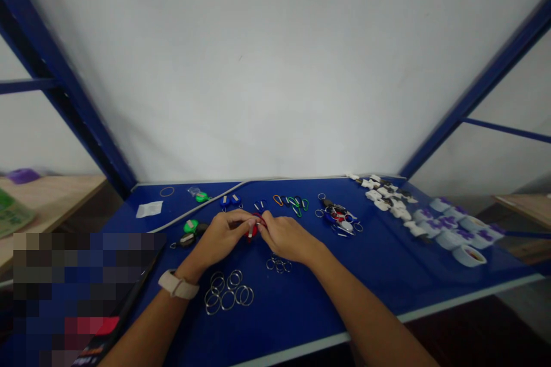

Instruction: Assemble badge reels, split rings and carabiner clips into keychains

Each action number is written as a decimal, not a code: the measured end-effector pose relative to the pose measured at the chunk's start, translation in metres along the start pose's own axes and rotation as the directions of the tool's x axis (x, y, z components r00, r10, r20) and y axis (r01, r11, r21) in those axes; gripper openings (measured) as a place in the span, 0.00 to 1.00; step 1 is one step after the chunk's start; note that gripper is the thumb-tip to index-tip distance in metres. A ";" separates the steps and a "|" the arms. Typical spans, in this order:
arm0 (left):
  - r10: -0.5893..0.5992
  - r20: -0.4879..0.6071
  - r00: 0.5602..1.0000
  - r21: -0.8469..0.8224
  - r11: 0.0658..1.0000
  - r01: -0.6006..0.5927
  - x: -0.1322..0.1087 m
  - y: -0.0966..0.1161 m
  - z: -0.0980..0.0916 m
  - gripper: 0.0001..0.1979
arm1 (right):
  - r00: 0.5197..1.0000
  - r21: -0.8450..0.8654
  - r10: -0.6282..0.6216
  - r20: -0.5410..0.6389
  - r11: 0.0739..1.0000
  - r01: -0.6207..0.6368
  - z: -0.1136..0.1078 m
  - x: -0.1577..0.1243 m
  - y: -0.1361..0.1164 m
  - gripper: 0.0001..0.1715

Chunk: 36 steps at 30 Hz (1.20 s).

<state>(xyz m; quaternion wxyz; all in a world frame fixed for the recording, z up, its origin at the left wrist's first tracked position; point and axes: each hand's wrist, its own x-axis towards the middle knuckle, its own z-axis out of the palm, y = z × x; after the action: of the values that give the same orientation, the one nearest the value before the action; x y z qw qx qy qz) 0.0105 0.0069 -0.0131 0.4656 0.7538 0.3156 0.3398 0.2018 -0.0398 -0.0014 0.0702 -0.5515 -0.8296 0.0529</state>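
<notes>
Both hands meet over the middle of the blue table (370, 275). Between their fingertips is a small round red item (252, 231) with a pale strip on it. My left hand (224, 236), with a light band on the wrist, is closed on its left side. My right hand (286, 235) pinches at its upper right edge; the exact grip is partly hidden. Several large metal rings (228, 300) lie nearer the front edge, and several smaller rings (279, 265) sit just below my right hand. Coloured carabiners (297, 204) are behind the hands.
Left are green round items (190, 226), a white packet (149, 209) and a cable (185, 217). A pile of keyring parts (342, 221) lies right of centre. White pieces (383, 198) and tape-like rolls (469, 256) stand far right. A blurred-out area covers the lower left.
</notes>
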 end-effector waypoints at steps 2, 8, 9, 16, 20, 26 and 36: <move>-0.011 0.008 1.000 -0.007 1.000 0.011 0.000 0.000 0.000 0.13 | 1.000 -0.067 0.017 0.001 0.998 -0.017 0.001 0.001 -0.003 0.18; -0.047 -0.045 0.998 -0.022 0.999 0.046 0.002 -0.004 0.001 0.14 | 0.997 -0.060 0.077 0.001 0.995 -0.077 0.009 0.004 -0.003 0.18; -0.046 -0.069 0.997 -0.031 0.999 0.044 0.002 -0.004 0.002 0.14 | 0.996 -0.054 0.089 -0.006 0.994 -0.090 0.010 0.005 -0.002 0.17; -0.018 -0.190 0.982 -0.015 1.000 0.015 0.001 -0.006 0.004 0.10 | 0.985 -0.016 0.157 -0.068 0.987 -0.158 0.013 0.007 -0.002 0.17; 0.008 -0.211 0.978 0.020 1.000 -0.003 0.000 -0.007 0.007 0.07 | 0.982 0.024 0.178 -0.070 0.984 -0.176 0.013 0.008 -0.006 0.18; 0.146 -0.259 0.955 0.144 0.983 -0.111 -0.001 -0.007 0.011 0.05 | 0.978 0.060 0.200 -0.066 0.979 -0.196 0.010 0.008 -0.012 0.18; 0.232 -0.355 0.906 0.292 0.948 -0.128 0.000 -0.003 0.012 0.07 | 0.984 0.138 0.167 -0.067 0.978 -0.156 0.012 0.006 -0.013 0.19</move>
<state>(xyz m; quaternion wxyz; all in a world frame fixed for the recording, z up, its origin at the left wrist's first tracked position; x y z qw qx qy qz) 0.0195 0.0026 -0.0197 0.2575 0.7532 0.3713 0.4781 0.1857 -0.0395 -0.0103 0.1344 -0.6128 -0.7733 0.0915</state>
